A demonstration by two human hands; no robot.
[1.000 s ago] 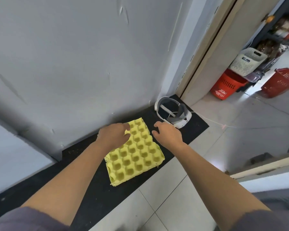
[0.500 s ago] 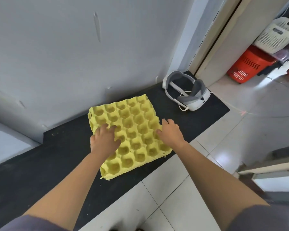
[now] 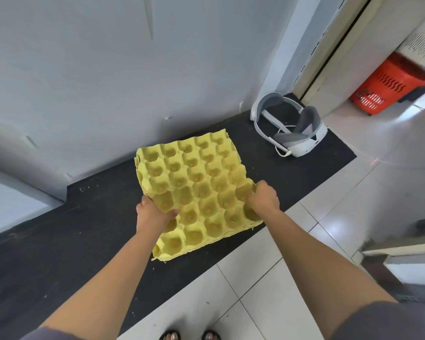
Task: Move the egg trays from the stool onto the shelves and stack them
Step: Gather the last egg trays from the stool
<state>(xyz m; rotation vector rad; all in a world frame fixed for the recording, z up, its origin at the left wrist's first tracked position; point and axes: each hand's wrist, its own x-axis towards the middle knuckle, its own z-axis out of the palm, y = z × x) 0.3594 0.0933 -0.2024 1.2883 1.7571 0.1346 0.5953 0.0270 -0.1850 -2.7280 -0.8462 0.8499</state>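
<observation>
A stack of yellow egg trays lies over a low black ledge at the foot of a grey wall, its near edge reaching the white floor tiles. My left hand grips the stack's left edge, fingers curled into the cups. My right hand grips the right edge, thumb over the rim. The cups are empty. No stool or shelf is in view.
A white and grey headset with a cable lies on the ledge's right end. An orange basket stands past the door frame at the upper right. White tiled floor lies in front; my sandalled toes show at the bottom.
Both hands slid from the top of the stack out to its side edges and closed round them. My view has dropped closer to the trays.
</observation>
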